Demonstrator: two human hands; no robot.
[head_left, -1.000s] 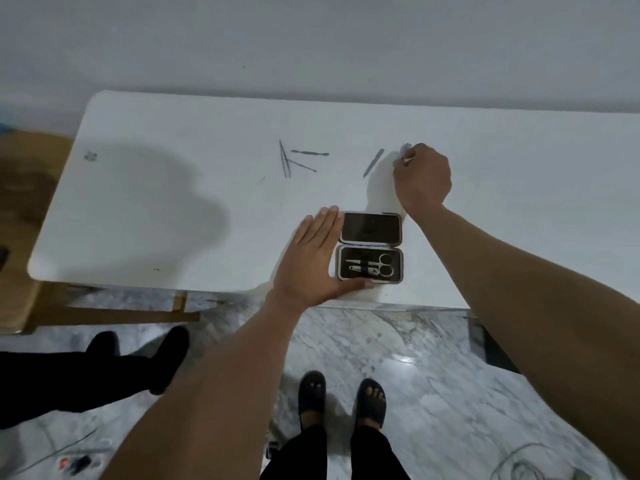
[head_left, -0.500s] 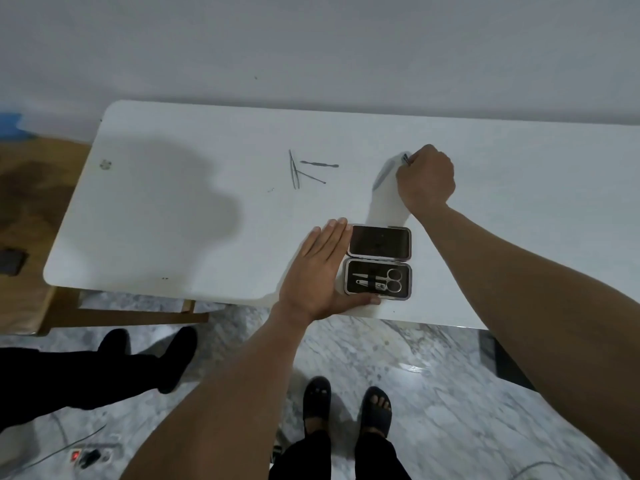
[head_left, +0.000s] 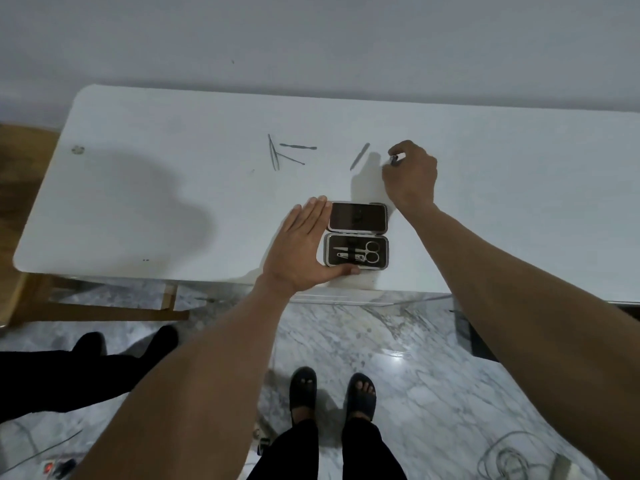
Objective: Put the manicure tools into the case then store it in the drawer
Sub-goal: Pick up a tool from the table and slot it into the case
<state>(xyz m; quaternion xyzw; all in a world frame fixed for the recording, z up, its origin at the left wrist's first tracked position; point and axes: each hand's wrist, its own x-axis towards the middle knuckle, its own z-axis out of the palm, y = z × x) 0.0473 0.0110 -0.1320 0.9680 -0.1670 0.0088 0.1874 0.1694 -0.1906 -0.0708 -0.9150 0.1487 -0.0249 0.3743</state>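
Note:
A small dark case [head_left: 357, 237] lies open near the front edge of the white table [head_left: 138, 209], with scissors [head_left: 367, 251] and a nail clipper in its lower half. My left hand [head_left: 301, 247] rests flat against the case's left side, thumb along its front edge. My right hand [head_left: 410, 174] is farther back, fingers closed on a small metal tool [head_left: 394, 159] whose tip pokes out. A nail file [head_left: 359, 156] lies just left of that hand. Tweezers [head_left: 273, 152], a cuticle pusher [head_left: 298, 146] and a thin pick [head_left: 291, 159] lie together farther left.
The table stands against a grey wall. Another person's dark-clad legs [head_left: 69, 368] are at the lower left on the marble floor. My own feet in black sandals [head_left: 332, 393] stand below the table's edge. Cables [head_left: 512, 459] lie at the lower right.
My right hand has closed on the small tool and lifted it slightly off the table, beside the nail file. My left hand has stayed against the case.

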